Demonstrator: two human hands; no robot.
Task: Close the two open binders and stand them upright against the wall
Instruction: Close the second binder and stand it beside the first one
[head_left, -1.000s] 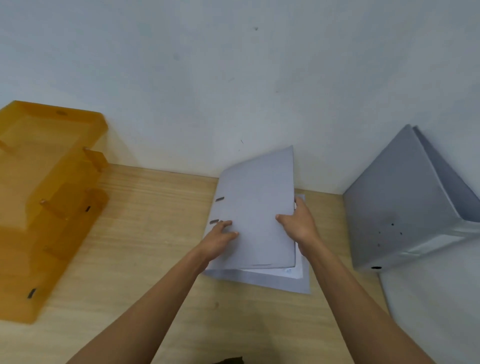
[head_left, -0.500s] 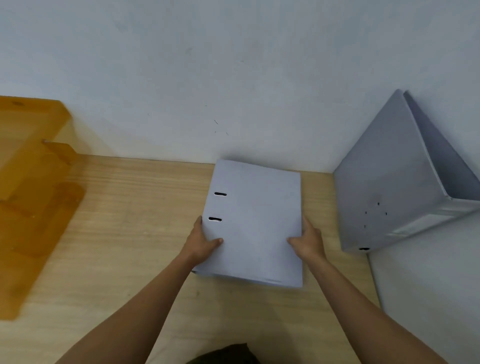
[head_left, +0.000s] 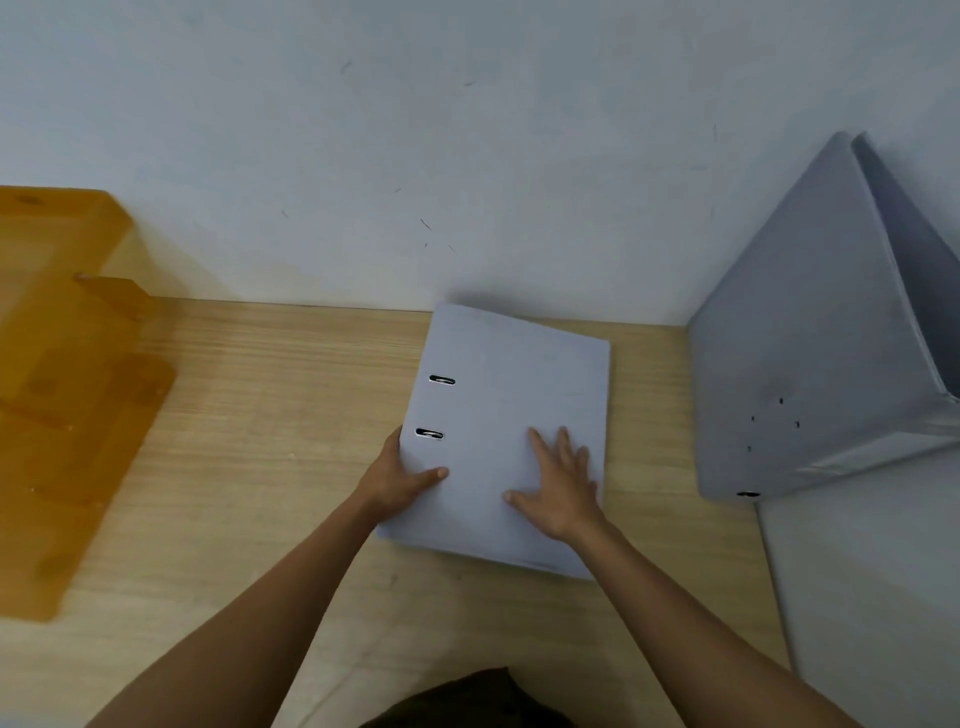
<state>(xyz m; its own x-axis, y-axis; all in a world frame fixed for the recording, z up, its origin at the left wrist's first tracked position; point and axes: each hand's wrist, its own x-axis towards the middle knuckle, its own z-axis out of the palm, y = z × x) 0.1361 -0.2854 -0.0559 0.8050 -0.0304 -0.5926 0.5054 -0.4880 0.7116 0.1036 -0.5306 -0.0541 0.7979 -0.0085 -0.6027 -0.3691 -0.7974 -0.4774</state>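
A pale grey binder (head_left: 511, 395) lies flat and closed on the wooden desk (head_left: 270, 431), close to the back wall, its two metal slots showing near the spine side. My left hand (head_left: 402, 480) grips its left spine edge, thumb on the cover. My right hand (head_left: 558, 483) rests flat on the cover, fingers spread. A second grey binder (head_left: 810, 364) stands closed at the far right, tilted against the wall.
An orange translucent tiered paper tray (head_left: 67, 384) stands at the desk's left side. A white wall (head_left: 467, 156) runs along the back. A light grey surface (head_left: 872, 597) borders the desk on the right.
The cover of the near binder came down from half raised to closed. My right hand moved from the binder's right edge onto the top of the cover, fingers spread.
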